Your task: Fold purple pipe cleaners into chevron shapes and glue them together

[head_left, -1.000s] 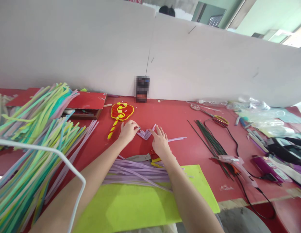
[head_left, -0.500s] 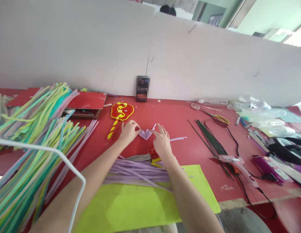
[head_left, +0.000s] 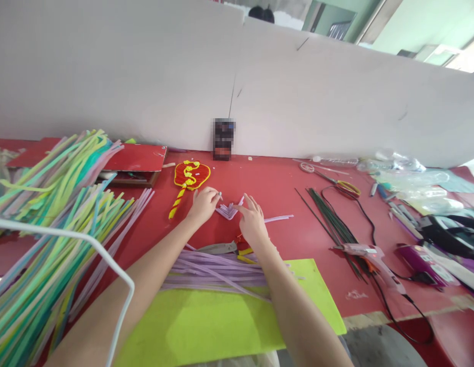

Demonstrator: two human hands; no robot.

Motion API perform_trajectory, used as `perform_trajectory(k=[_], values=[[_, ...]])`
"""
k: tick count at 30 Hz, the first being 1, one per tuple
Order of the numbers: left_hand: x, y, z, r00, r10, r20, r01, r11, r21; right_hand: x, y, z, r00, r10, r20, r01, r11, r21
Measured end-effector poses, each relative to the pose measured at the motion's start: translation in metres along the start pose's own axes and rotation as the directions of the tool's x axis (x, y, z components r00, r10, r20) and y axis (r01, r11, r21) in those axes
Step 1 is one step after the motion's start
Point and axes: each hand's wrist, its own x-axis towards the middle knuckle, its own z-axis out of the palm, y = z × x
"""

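Several lilac strips nested in a V, left hand pinching one end, right hand pressing other

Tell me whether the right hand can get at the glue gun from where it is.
Probably yes. The right hand rests on the folded purple strips, and the glue gun lies to its right on the red table; only bare tabletop and thin green wires lie between.
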Motion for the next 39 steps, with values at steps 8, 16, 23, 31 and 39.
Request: perform_trajectory(k=[8, 16, 23, 31, 39], values=[[-0.0022, 0.0077, -0.0034, 0.999, 0.035, -0.022, -0.037, 0.994, -0.1, 0.0004, -0.0015, 0.0038, 0.998, -0.067, -0.013, 0.068, 0.997, 0.042], [-0.0011, 0.0058, -0.0049, 0.997, 0.034, -0.071, -0.042, 0.992, -0.122, 0.0021, 0.0001, 0.0074, 0.997, -0.081, -0.003, 0.081, 0.995, 0.054], [-0.0016, 0.0028, -0.0028, 0.996, 0.037, -0.081, -0.047, 0.99, -0.13, 0.0031, 0.0013, 0.0092, 0.997, -0.078, 0.001, 0.078, 0.995, 0.065], [-0.0025, 0.0005, -0.0021, 0.992, 0.033, -0.121, -0.05, 0.988, -0.144, 0.0029, -0.0005, 0.0077, 0.998, -0.064, 0.019, 0.063, 0.996, 0.069], [-0.0049, 0.0024, -0.0029, 0.994, 0.014, -0.112, -0.027, 0.993, -0.113, 0.002, -0.0017, 0.007, 0.997, -0.077, 0.011, 0.076, 0.994, 0.084]])
